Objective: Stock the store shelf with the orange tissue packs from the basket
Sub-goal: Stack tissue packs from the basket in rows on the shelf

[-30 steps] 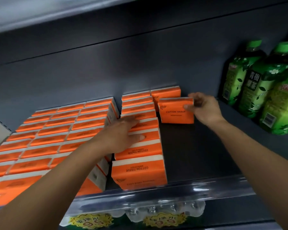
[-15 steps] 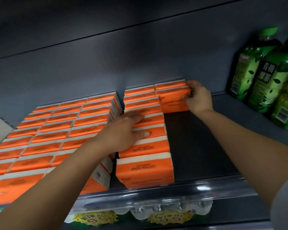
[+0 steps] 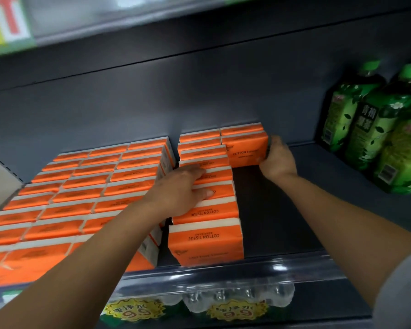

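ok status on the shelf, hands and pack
Left grip flat on the front-to-back row. Right grip holds a tissue pack by its right end, down on the shelf. Green bottles stand apart, right.

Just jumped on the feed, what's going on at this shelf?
A person is stocking a shelf. Their right hand grips an orange tissue pack standing upright at the back of a barely started row. The left hand rests flat on the full row beside it. Green bottles stand further right.
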### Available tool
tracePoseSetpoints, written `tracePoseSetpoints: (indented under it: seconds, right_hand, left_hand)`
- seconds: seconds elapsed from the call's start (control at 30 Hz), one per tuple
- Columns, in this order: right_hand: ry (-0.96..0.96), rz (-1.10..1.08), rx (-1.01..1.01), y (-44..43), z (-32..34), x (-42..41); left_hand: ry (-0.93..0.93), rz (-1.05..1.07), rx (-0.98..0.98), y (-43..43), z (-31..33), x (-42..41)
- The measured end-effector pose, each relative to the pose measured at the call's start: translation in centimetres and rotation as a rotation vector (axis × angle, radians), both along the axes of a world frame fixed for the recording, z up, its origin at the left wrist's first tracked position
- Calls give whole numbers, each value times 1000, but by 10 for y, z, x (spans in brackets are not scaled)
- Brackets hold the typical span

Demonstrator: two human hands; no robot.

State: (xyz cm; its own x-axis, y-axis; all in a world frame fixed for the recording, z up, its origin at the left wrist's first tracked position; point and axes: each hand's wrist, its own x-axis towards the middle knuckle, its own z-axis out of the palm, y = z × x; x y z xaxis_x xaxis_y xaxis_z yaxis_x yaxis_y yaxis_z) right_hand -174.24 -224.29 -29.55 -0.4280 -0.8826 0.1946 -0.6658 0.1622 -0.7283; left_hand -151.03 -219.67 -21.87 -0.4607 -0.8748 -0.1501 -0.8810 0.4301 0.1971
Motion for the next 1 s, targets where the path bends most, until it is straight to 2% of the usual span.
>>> tracePoseSetpoints:
  seconds: [0.4,0.7,1.0]
  right_hand:
    - [380,150,337,99,25,12]
    - [476,228,369,175,52,44]
    - [571,322,438,247,48,123]
  left_hand:
    - [-59,17,-165,43,14,14]
    - [-132,89,-295,100,32,65]
    - [-209,164,-348,170,30,155]
